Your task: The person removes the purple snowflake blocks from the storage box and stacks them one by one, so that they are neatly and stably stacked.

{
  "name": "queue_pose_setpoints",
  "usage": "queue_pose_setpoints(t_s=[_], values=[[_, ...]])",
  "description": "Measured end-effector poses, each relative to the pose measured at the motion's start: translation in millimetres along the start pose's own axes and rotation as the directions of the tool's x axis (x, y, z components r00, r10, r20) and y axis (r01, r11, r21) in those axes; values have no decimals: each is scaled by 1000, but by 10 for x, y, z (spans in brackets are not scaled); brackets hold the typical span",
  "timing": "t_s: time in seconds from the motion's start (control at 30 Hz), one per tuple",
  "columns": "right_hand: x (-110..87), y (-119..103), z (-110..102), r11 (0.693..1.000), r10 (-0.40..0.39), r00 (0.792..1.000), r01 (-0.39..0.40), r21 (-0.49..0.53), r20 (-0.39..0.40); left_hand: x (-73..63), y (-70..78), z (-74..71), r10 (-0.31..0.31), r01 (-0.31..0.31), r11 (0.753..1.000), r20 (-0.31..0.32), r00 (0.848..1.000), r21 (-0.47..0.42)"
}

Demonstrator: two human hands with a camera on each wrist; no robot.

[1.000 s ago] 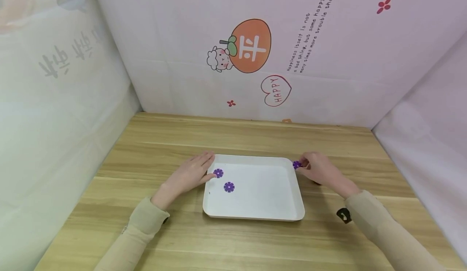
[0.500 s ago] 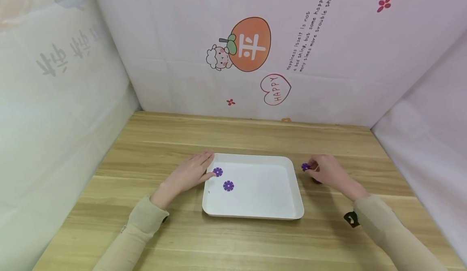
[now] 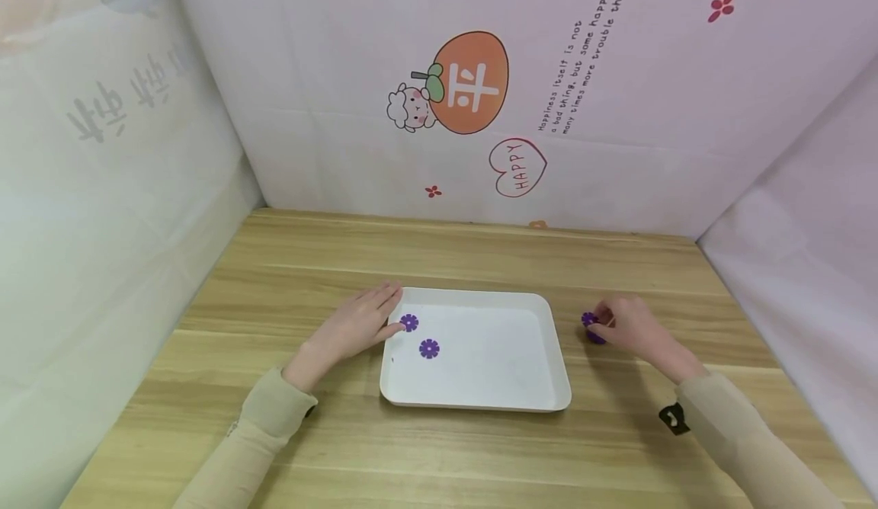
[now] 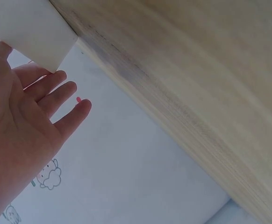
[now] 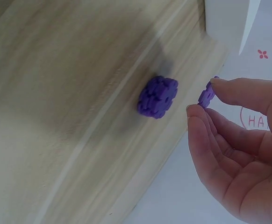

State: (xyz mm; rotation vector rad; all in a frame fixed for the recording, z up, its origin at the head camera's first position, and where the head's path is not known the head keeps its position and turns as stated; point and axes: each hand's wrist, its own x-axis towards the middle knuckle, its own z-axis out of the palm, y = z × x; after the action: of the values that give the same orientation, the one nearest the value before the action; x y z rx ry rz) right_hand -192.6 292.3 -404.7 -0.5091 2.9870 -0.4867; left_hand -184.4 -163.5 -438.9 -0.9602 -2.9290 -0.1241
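Note:
A white tray (image 3: 480,404) lies on the wooden table, with two purple snowflake discs in its left part: one disc (image 3: 409,322) by my left thumb, the other (image 3: 429,349) a little lower. My left hand (image 3: 358,324) rests at the tray's upper left corner, fingers fairly straight along the outside and thumb over the rim. To the right of the tray, my right hand (image 3: 634,332) pinches a purple snowflake disc (image 5: 207,95) between thumb and fingertips. Close by on the table, a small stack of purple snowflake discs (image 5: 158,98) shows in the right wrist view.
White printed cloth (image 3: 329,113) stands behind the wooden table (image 3: 466,456) and along both sides. A dark object (image 3: 674,419) shows beside the right sleeve cuff.
My right hand has moved right and slightly toward me, away from the tray's upper right corner, with the disc still pinched. My left hand and the discs in the tray have stayed put.

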Motion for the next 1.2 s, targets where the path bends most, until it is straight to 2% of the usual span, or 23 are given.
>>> queue_pose_setpoints(t_s=[0.67, 0.97, 1.2], values=[[-103, 132, 59, 999, 35, 999, -36, -22, -4, 3, 2, 2, -4, 4, 1000, -4, 1000, -5], [-108, 161, 103, 999, 46, 999, -46, -28, 16, -1, -2, 25, 5, -5, 1000, -24, 1000, 16], [-119, 157, 118, 998, 60, 998, -60, -19, 29, -1, 7, 27, -7, 7, 1000, -13, 1000, 2]])
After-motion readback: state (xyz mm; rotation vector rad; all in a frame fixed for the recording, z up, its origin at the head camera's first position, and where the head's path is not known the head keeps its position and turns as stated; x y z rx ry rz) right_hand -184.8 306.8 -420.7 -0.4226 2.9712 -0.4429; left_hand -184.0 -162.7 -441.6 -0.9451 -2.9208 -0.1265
